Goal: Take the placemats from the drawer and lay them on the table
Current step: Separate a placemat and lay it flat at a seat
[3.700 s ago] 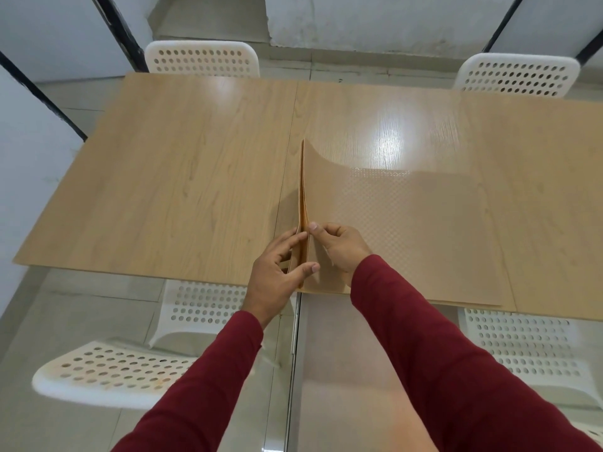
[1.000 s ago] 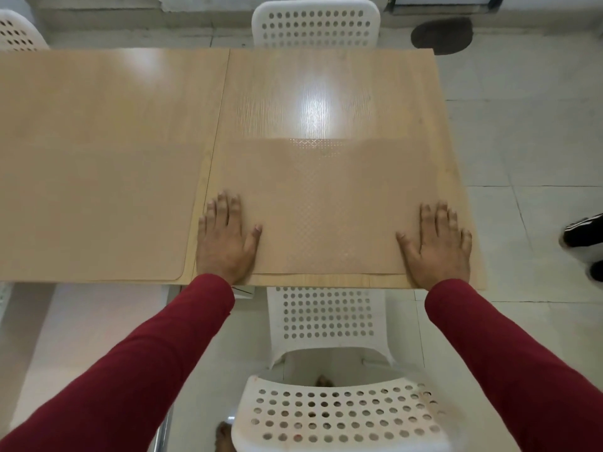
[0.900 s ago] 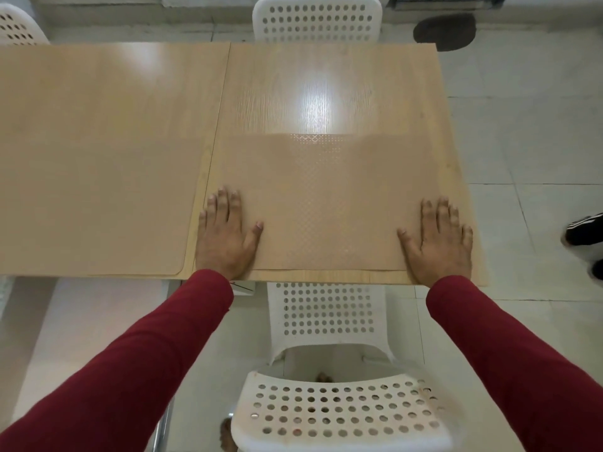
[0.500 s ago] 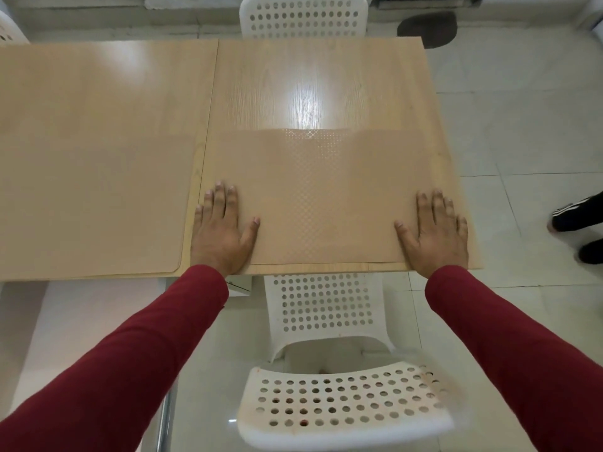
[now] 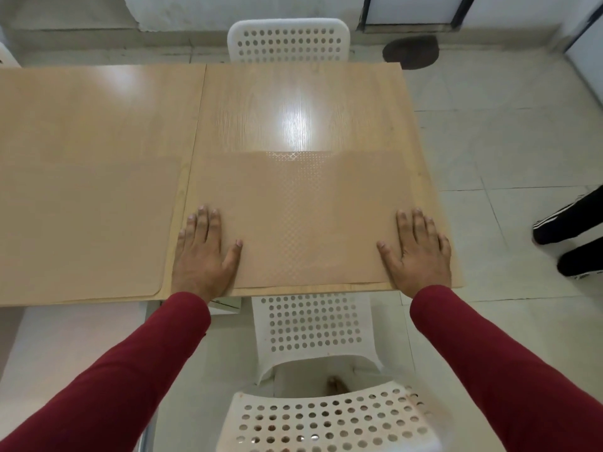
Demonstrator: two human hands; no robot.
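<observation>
Pressing flat on the table, both hands sit on one placemat. Head view, the only one: the person leans over the near edge, dark red sleeves running in from the bottom corners.

Left hand: palm down, fingers straight and close together, thumb splayed out to the right. It rests on the near left corner of the right placemat, with the outer fingers lying on or past the mat's left edge; I cannot tell exactly which. It grips nothing.

Right hand: same posture, mirrored. Palm down, fingers straight and slightly fanned, thumb pointing left. It covers the mat's near right corner, little finger close to the table's right edge. It holds nothing either, only flat contact.

Right placemat: tan, dimpled texture, lying flat, its near edge just inside and parallel to the table's near edge. It fills most of the right tabletop panel's near half. Glare from a light falls across its far edge.

Left placemat: same tan colour, flat on the left panel, rounded near right corner showing. It lies just beside the seam between the two panels, apart from the left hand.

White perforated chairs: one tucked below the person, another at the far side. Someone's dark trouser legs and shoes stand on the tiled floor at right.
</observation>
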